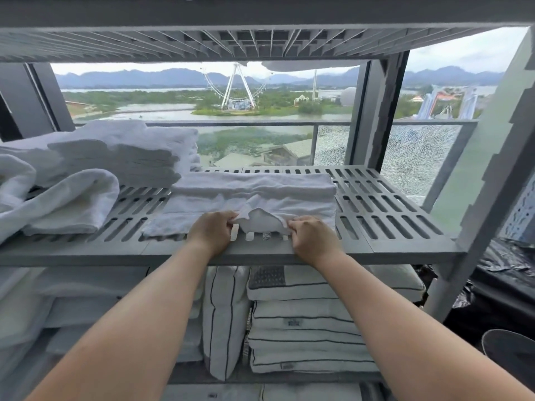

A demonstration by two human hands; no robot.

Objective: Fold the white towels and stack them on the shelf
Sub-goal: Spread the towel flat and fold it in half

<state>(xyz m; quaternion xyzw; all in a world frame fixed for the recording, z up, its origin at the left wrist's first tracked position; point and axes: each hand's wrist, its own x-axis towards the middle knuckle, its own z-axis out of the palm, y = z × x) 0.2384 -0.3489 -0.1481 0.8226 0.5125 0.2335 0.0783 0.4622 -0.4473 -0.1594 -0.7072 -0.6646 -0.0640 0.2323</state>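
Observation:
A white towel lies partly folded across the middle of the grey slatted shelf. My left hand pinches its near edge, and my right hand pinches the same edge a little to the right. The cloth between them is lifted into a small hump. A stack of folded white towels stands at the back left of the shelf. Loose, thicker white towels lie at the front left.
The right half of the shelf is bare slats. Another grey shelf hangs close overhead. Below, striped white pillows and more linen fill the lower level. A black bag sits right of the upright post. Behind is a window.

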